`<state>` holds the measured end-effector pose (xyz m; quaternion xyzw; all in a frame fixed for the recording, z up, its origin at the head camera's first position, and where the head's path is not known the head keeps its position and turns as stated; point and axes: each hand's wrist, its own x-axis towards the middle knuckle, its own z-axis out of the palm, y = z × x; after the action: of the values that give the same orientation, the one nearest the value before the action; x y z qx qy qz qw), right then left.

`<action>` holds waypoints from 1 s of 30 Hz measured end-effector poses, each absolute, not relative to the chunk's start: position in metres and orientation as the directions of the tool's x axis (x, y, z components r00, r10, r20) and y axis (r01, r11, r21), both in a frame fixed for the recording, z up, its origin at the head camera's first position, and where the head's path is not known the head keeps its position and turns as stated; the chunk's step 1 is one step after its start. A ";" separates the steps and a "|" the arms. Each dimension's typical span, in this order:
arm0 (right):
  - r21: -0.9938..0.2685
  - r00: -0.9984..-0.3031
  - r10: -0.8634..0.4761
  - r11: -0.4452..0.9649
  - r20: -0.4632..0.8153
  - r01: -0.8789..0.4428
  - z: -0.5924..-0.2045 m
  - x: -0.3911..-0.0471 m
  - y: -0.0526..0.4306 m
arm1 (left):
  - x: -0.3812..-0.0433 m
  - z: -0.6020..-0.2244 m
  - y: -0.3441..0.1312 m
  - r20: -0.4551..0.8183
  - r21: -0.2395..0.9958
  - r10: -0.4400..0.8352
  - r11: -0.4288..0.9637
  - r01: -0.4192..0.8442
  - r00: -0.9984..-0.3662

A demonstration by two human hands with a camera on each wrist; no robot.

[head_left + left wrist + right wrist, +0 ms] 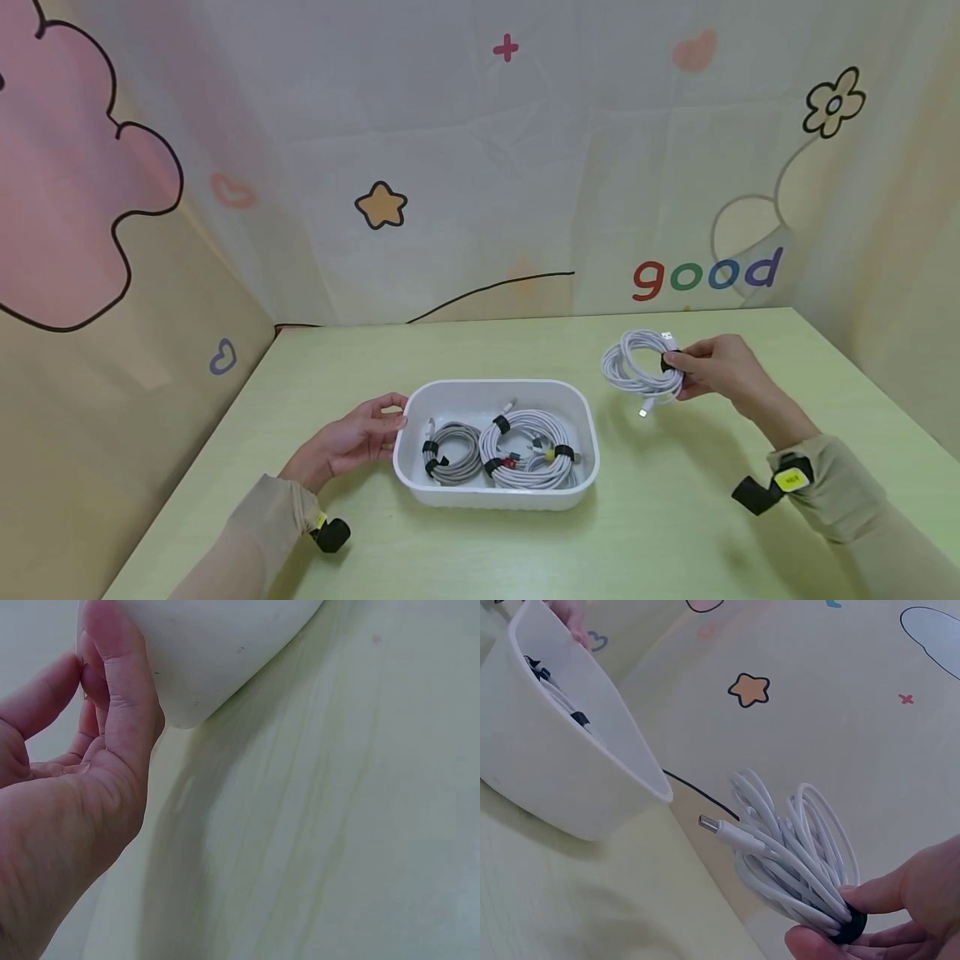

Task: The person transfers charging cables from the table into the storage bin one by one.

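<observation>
My right hand [716, 367] pinches a coiled white USB cable [626, 379] by its black strap [850, 924], held above the table to the right of a white plastic bin [495, 500]. A metal-tipped plug [721, 829] sticks out of the coil in the right wrist view. With thumb and fingers, my left hand [363, 433] grips the rim at the bin's left end. Inside the bin lie a grey coiled cable [457, 475] on the left and a larger white coiled cable [543, 479] on the right, both bound with black straps.
The bin stands on a pale green table [330, 358]. Behind the table hangs a printed cloth [465, 242] with a star, hearts and the word "good". Black straps with yellow patches [792, 479] are worn on both wrists over beige sleeves.
</observation>
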<state>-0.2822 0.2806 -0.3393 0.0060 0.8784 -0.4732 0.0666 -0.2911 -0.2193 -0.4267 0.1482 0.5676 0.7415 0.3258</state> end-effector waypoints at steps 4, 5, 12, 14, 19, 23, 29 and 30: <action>-0.833 -0.989 -0.089 0.550 -0.118 0.050 -0.335 -0.280 0.271 | -0.291 -0.426 -0.219 -0.149 0.937 0.653 -0.147 -0.318 -0.742; -0.835 -0.989 -0.096 0.548 -0.116 0.045 -0.334 -0.280 0.268 | -0.291 -0.426 -0.219 -0.147 0.936 0.655 -0.150 -0.318 -0.741; -0.837 -0.987 -0.117 0.547 -0.109 0.028 -0.327 -0.278 0.250 | -0.291 -0.427 -0.219 -0.143 0.937 0.653 -0.154 -0.315 -0.743; -0.840 -0.986 -0.123 0.542 -0.109 0.025 -0.326 -0.278 0.244 | -0.291 -0.427 -0.219 -0.141 0.937 0.654 -0.153 -0.313 -0.743; -0.845 -0.983 -0.149 0.535 -0.103 0.007 -0.326 -0.276 0.231 | -0.291 -0.428 -0.219 -0.136 0.935 0.662 -0.159 -0.316 -0.737; -0.847 -0.980 -0.173 0.531 -0.099 -0.009 -0.328 -0.276 0.220 | -0.291 -0.429 -0.219 -0.130 0.939 0.665 -0.156 -0.308 -0.735; -0.842 -0.976 -0.195 0.539 -0.096 -0.025 -0.330 -0.274 0.203 | -0.291 -0.429 -0.219 -0.131 0.940 0.663 -0.153 -0.305 -0.737; -0.841 -0.976 -0.198 0.541 -0.095 -0.028 -0.330 -0.274 0.201 | -0.291 -0.429 -0.219 -0.133 0.939 0.663 -0.154 -0.307 -0.737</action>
<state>-0.2739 0.2009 -0.3303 -0.0649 0.8731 -0.4747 0.0896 -0.2913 -0.2189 -0.4290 0.1581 0.5626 0.7428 0.3266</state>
